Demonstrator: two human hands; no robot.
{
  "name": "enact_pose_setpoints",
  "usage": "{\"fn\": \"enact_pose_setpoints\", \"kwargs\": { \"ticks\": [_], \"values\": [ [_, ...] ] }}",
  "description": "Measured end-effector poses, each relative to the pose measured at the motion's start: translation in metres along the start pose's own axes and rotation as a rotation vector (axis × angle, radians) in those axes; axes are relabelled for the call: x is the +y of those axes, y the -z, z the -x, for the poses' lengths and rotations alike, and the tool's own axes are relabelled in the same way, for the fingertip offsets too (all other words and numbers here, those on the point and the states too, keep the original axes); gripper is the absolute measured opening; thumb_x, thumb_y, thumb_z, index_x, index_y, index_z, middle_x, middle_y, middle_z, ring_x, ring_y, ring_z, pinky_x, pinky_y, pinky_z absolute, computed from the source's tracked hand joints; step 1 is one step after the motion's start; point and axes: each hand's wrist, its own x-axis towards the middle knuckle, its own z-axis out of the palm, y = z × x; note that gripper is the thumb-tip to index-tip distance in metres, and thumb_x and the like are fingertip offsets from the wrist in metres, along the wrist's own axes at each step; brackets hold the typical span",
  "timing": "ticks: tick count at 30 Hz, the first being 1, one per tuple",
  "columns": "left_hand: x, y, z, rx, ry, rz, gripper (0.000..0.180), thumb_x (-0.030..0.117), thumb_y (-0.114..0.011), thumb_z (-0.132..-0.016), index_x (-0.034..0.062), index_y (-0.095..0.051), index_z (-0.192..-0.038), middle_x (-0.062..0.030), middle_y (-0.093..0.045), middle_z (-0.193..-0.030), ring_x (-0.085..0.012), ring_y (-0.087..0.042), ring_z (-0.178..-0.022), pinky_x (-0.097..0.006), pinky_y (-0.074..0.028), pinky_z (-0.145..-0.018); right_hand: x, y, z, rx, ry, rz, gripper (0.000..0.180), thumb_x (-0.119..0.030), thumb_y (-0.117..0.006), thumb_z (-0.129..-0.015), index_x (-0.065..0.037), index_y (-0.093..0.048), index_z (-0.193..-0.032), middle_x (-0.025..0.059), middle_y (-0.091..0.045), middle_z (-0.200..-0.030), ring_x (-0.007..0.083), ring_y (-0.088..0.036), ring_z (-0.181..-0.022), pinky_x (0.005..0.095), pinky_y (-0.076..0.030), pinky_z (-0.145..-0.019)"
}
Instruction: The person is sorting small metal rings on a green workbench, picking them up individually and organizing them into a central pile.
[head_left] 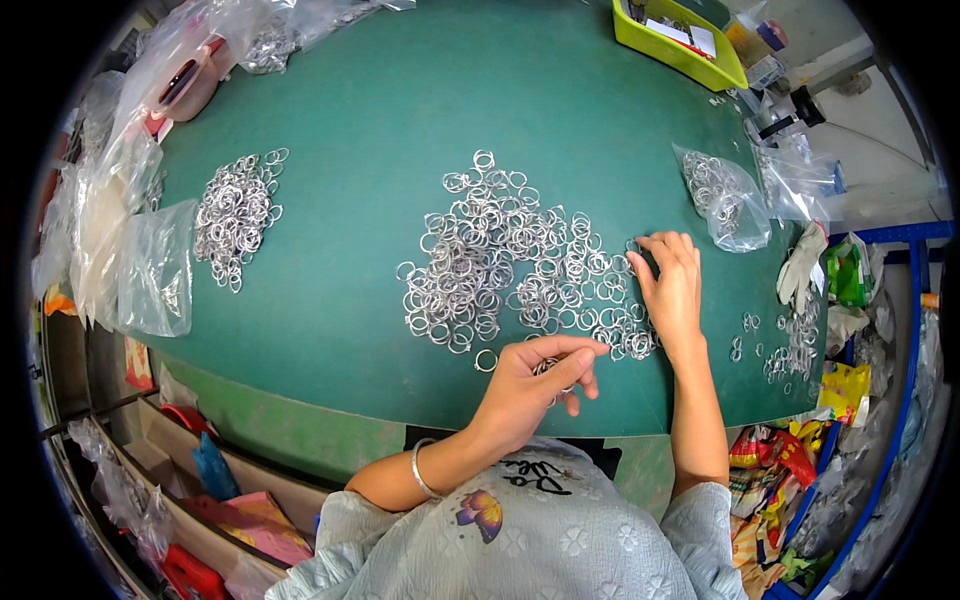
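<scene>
A big heap of silver metal rings (460, 270) spreads over the middle of the green table, with looser rings toward its right side. My left hand (530, 375) is at the heap's near edge, fingers curled around several metal rings that show partly beneath the thumb and index finger. One single ring (485, 360) lies just left of that hand. At the heap's right edge, my right hand (670, 270) has its thumb and index finger closed on a metal ring (632, 245); its other fingers are bent.
Another ring pile (236, 215) sits at left beside clear plastic bags (158, 270). At right are a bag of rings (722, 195), small loose rings (795, 345) and a glove (800, 265). A yellow-green tray (680, 50) stands far right, a pink container (190, 90) far left.
</scene>
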Motion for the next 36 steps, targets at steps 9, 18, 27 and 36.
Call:
{"fn": "enact_pose_setpoints", "kwargs": {
  "ticks": [9,18,27,36],
  "values": [
    [0.003,0.006,0.001,0.023,-0.003,0.045,0.022,0.010,-0.055,-0.085,0.0009,-0.058,-0.105,-0.0006,-0.051,-0.073,-0.0048,-0.039,-0.057,-0.018,-0.029,-0.046,-0.027,0.026,0.014,-0.043,-0.416,-0.897,0.009,-0.005,-0.059,-0.080,0.003,-0.061,-0.083,0.0082,-0.062,-0.076,0.0137,-0.057,-0.069,0.0239,-0.043,-0.064],
    [0.010,-0.003,0.000,0.050,-0.097,-0.025,0.027,0.005,-0.056,-0.083,0.0004,-0.056,-0.109,0.0014,-0.050,-0.073,-0.0034,-0.036,-0.056,-0.017,-0.028,-0.047,-0.059,0.044,0.044,-0.385,-0.676,-1.747,0.009,-0.004,-0.054,-0.084,0.002,-0.059,-0.088,0.0093,-0.063,-0.082,0.0138,-0.057,-0.073,0.0253,-0.044,-0.068],
    [0.011,-0.004,0.003,-0.003,-0.083,-0.043,0.023,0.005,-0.058,-0.082,0.0001,-0.059,-0.104,-0.0037,-0.061,-0.083,-0.0022,-0.040,-0.056,-0.017,-0.027,-0.045,-0.065,0.052,0.045,-0.403,-0.670,-1.767,0.009,-0.002,-0.053,-0.084,0.003,-0.059,-0.087,0.0093,-0.061,-0.081,0.0140,-0.056,-0.073,0.0261,-0.044,-0.067],
    [0.012,-0.005,0.002,-0.048,-0.144,-0.085,0.021,0.007,-0.055,-0.084,0.0001,-0.059,-0.103,-0.0018,-0.057,-0.078,-0.0024,-0.038,-0.055,-0.017,-0.026,-0.044,-0.078,0.053,0.052,-0.157,-0.510,-1.452,0.004,0.001,-0.058,-0.079,0.002,-0.059,-0.083,0.0085,-0.061,-0.080,0.0146,-0.055,-0.072,0.0263,-0.044,-0.068]
  ]
}}
